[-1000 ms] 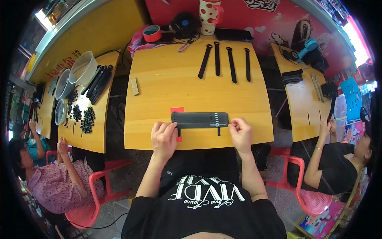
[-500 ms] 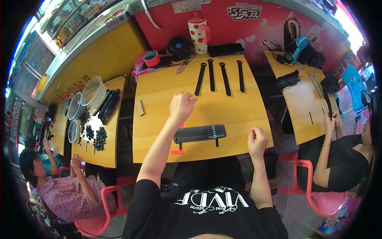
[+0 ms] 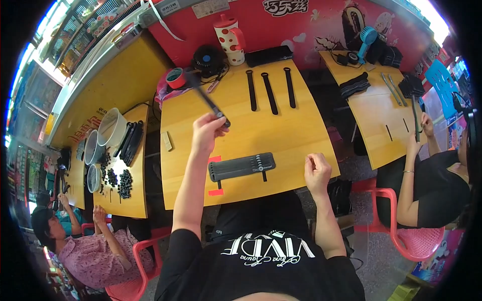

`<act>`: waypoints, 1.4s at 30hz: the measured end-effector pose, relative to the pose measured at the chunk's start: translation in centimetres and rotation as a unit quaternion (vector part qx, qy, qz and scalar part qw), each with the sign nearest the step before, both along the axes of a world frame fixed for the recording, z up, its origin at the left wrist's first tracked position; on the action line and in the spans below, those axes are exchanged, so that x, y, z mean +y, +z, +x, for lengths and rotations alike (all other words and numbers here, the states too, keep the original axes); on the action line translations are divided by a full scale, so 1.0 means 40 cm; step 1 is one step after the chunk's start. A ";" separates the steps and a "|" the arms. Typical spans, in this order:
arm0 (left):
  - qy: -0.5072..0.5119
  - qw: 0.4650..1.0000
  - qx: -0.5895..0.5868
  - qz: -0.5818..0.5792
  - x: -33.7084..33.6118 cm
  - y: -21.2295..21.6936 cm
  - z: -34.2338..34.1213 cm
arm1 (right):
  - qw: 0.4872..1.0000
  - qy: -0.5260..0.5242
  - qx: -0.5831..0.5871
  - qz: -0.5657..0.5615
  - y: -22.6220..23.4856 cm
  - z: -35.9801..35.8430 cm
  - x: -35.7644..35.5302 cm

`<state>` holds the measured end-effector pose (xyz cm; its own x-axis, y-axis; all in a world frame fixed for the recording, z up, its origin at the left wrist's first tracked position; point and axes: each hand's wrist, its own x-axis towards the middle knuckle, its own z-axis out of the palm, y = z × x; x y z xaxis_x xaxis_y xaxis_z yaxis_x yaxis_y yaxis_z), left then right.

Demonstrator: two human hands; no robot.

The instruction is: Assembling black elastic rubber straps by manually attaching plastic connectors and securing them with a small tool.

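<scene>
The left hand [image 3: 207, 131] grips a long black strap [image 3: 207, 99] slanting up-left, above the flat black slotted holder [image 3: 241, 167]; the right hand [image 3: 316, 170] rests curled, empty, beside it.

Yellow wooden tables [image 3: 301, 135] are filling the room. A red wall [image 3: 311, 20] is running along twelve o'clock, daylight is glaring at one o'clock, and pink plastic chairs [image 3: 401, 236] are standing at four and seven.
</scene>
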<state>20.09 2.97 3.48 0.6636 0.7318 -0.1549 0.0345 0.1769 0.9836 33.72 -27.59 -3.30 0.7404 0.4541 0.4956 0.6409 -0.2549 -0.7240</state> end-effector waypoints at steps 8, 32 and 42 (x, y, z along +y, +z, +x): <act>-0.028 0.972 -0.202 -0.117 -0.400 0.011 -0.229 | 0.903 0.365 0.217 0.069 0.159 -0.214 0.045; 0.072 0.997 -0.013 -0.010 -0.292 -0.087 -0.390 | 0.870 0.198 0.447 0.062 0.075 -0.174 0.037; 0.143 0.988 0.059 0.008 -0.259 -0.117 -0.356 | 0.950 0.152 0.268 0.039 0.020 -0.164 0.089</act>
<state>5.83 -7.39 -1.20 0.4078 0.8896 -0.2054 0.1008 0.1797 0.9785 27.16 -24.02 -2.50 0.7369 0.6645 0.1243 0.2093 -0.0495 -0.9766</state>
